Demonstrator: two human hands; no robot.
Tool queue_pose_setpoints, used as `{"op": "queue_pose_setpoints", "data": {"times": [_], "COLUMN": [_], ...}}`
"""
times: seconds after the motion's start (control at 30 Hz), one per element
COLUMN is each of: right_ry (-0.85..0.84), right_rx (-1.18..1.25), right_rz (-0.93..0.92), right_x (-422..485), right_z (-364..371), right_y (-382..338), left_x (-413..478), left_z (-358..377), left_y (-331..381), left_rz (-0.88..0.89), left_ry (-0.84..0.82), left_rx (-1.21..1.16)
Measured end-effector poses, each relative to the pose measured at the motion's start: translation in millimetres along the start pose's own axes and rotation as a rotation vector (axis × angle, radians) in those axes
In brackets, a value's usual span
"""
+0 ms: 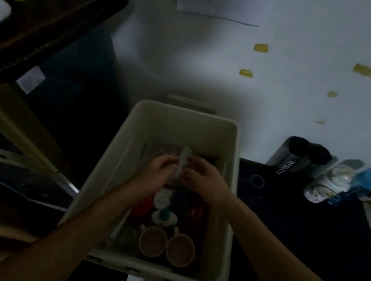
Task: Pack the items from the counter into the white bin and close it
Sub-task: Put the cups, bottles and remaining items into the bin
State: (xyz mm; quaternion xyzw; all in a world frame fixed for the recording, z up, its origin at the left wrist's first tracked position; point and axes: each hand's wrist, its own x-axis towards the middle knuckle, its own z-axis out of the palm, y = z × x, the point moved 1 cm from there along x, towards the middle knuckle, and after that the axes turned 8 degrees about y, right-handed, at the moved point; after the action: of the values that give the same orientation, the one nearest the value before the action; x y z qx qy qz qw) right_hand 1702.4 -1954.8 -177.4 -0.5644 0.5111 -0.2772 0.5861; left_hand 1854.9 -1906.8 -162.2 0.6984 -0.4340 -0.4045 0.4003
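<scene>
Dark worktop [299, 234] carries the white bin [182, 125], lid off and part filled. Over its far half, left hand [159, 168] and right hand [202, 178] pinch one pale flat item [183, 158] between them. Its long axis is near upright. Judged next: straight down.

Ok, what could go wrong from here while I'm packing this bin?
The pale flat item pinched between the left hand and right hand could slip down inside the white bin, hard to find in this dim light. The bin already looks crowded, so the tall black bottle and baby bottle on the counter may stop it closing.
</scene>
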Motion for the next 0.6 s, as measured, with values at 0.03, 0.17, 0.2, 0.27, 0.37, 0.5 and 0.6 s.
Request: {"op": "queue_pose_setpoints", "data": {"times": [0.03, 0.17, 0.2, 0.27, 0.37, 0.5, 0.6], "right_ry": [0.025, 0.142, 0.153, 0.168, 0.188, 0.256, 0.300], "right_rx": [-0.017, -0.052, -0.054, -0.012, 0.088, 0.102, 0.091], "right_rz": [-0.016, -0.109, -0.111, -0.111, -0.099, -0.091, -0.087], "right_x": [-2.0, -10.6, -11.9, -15.9, -21.8, -29.7, -33.0], "right_z": [-13.1, -65.1, -72.5, -100.3, -139.1, -189.4, -221.5], "right_y": [-4.9, -20.1, -22.0, -22.9, -20.7, -10.1, -1.8], "left_x": [2.7, 11.8, 13.3, 16.0, 17.6, 16.6, 16.1], "left_z": [9.2, 50.0, 56.3, 79.3, 112.5, 160.8, 193.2], "left_y": [8.5, 43.4, 48.9, 64.7, 84.3, 107.2, 120.8], "left_rz": [0.016, 0.095, 0.104, 0.134, 0.184, 0.202, 0.211], "left_ry": [-0.014, -0.034, -0.042, -0.074, -0.131, -0.198, -0.237], "left_rx": [0.000, -0.013, -0.028, -0.040, -0.034, -0.030, 0.007]}}
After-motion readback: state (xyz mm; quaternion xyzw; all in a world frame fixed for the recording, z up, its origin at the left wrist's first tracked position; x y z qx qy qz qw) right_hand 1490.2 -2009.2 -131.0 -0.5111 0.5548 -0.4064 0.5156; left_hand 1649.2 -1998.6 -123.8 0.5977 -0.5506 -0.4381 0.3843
